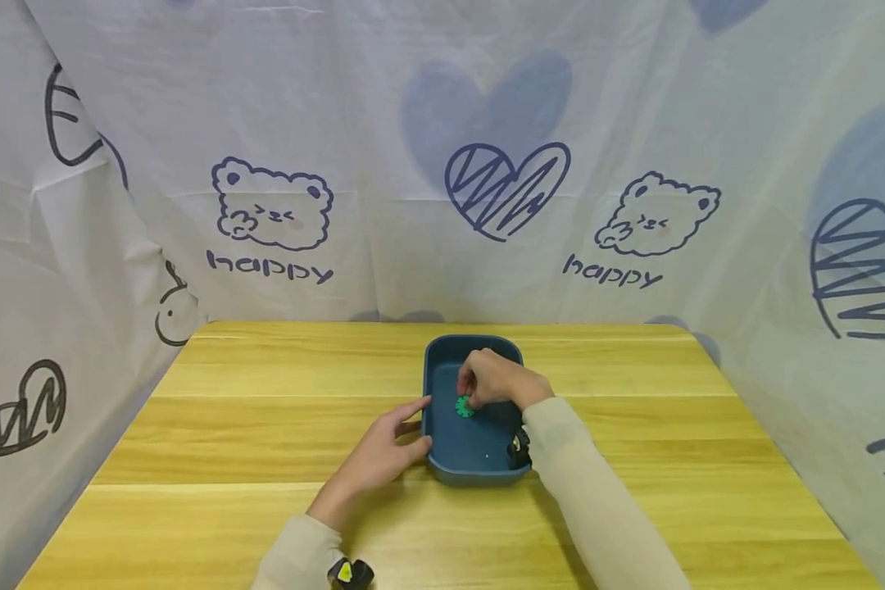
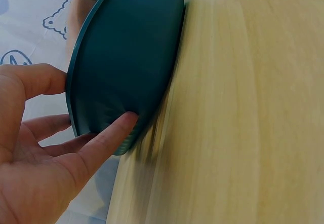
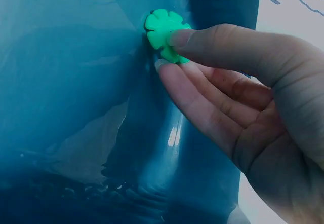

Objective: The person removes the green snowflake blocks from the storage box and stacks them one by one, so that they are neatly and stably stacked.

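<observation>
A blue-green rectangular plastic bin (image 1: 450, 455) stands on the table. Inside it, my right hand (image 1: 490, 378) pinches a small green notched plastic disc (image 1: 464, 406) between thumb and fingers. The right wrist view shows the disc (image 3: 161, 29) with petal-like edges, low in the bin, partly covered by the thumb tip. My left hand (image 1: 383, 451) lies against the bin's left side. Its fairly straight fingers touch the rim and outer wall of the bin (image 2: 126, 46) without curling round it.
The wood-grain table (image 1: 265, 434) extends on both sides of the bin. Behind it hangs a white cloth (image 1: 383, 164) printed with hearts and bears, also along the left and right. A tiny pale speck (image 1: 487, 456) lies on the bin's floor.
</observation>
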`<control>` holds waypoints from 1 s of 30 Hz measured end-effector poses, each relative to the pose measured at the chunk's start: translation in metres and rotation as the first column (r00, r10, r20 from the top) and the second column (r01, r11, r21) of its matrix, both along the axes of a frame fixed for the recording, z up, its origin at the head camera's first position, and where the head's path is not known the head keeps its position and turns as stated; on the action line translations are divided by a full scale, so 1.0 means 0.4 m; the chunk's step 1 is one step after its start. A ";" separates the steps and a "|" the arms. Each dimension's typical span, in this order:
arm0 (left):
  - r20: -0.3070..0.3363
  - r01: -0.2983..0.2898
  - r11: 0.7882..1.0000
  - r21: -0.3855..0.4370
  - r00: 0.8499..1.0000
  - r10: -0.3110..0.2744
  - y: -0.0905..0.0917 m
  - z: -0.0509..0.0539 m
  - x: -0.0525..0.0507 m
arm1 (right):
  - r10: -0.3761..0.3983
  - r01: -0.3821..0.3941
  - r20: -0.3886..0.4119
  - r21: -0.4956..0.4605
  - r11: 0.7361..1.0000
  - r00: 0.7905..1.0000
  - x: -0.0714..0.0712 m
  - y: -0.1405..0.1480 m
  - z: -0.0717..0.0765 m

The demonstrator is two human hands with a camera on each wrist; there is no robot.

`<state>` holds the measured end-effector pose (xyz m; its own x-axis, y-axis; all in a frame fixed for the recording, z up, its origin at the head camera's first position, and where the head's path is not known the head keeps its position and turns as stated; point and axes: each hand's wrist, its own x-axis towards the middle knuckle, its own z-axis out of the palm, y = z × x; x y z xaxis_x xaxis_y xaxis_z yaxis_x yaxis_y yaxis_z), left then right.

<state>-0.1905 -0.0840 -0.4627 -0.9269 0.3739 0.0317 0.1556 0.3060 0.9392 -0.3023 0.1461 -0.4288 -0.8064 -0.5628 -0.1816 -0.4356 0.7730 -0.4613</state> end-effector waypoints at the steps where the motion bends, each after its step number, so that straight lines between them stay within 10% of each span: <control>1: -0.001 0.001 1.000 0.000 1.000 -0.001 0.000 0.000 0.000 | 0.005 -0.005 0.010 -0.006 1.000 1.000 0.000 0.000 -0.001; 11: 0.006 0.001 1.000 -0.003 1.000 -0.001 -0.001 -0.001 0.000 | -0.006 0.008 0.090 -0.021 1.000 0.996 -0.004 0.001 -0.017; 30: -0.002 0.021 1.000 0.006 1.000 -0.021 -0.002 -0.001 -0.008 | 0.039 -0.035 -0.048 0.073 0.997 0.998 -0.002 -0.022 -0.015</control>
